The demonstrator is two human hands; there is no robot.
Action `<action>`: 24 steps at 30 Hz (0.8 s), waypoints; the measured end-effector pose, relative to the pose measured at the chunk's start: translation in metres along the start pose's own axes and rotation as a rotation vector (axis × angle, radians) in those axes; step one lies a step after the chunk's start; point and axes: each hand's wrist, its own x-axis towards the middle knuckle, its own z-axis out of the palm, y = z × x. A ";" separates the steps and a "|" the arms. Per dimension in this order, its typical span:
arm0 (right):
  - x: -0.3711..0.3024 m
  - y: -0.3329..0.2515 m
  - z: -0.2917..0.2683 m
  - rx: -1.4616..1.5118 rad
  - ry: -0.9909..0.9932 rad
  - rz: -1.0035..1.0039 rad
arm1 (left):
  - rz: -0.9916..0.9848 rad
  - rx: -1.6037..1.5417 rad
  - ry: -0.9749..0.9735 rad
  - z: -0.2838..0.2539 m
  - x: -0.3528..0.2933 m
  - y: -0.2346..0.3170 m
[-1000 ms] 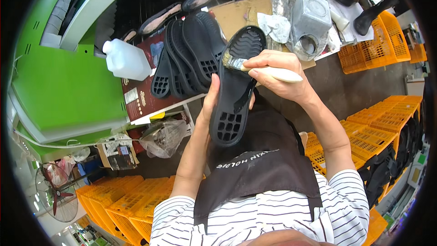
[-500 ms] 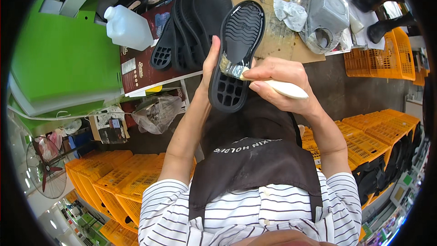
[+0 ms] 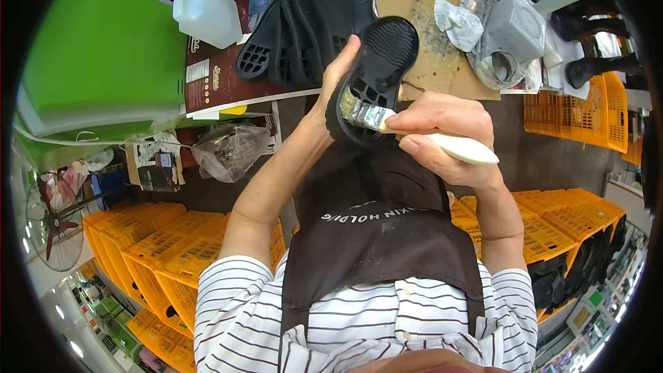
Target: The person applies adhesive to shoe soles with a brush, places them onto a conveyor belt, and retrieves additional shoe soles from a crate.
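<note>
My left hand (image 3: 337, 72) grips a black shoe sole (image 3: 388, 45) along its left edge, thumb up beside it. The sole is held over the apron, its wavy-ridged end pointing away and its grid-pocketed heel toward me. Between the fingers and thumb of my right hand (image 3: 452, 128) is a paintbrush (image 3: 466, 148) with a cream handle. Its bristles press on the heel part of the sole near the left rim. The ridged end looks wet and shiny. Several more black soles (image 3: 338, 10) lean in an overlapping row on the table just beyond my left hand.
A white plastic jug (image 3: 206, 12) stands left of the soles. Stained cardboard (image 3: 428, 62) covers the table, with crumpled white paper (image 3: 458, 24) and a plastic-wrapped grey container (image 3: 514, 27) on it. A green surface (image 3: 103, 55) lies far left. Orange crates (image 3: 162, 249) flank me.
The brush has moved down from the sole's middle onto the heel. The sole has tilted, its heel end now higher and its toe end lower and further right.
</note>
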 end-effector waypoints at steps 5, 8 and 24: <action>0.007 -0.005 -0.008 0.075 -0.061 -0.001 | -0.250 -0.170 -0.062 -0.001 -0.005 0.005; 0.015 -0.005 -0.013 0.110 -0.126 -0.027 | -0.368 -0.275 -0.128 -0.001 -0.010 0.005; 0.060 0.023 -0.041 0.339 -0.741 0.036 | -0.080 0.959 -0.523 -0.041 -0.006 -0.011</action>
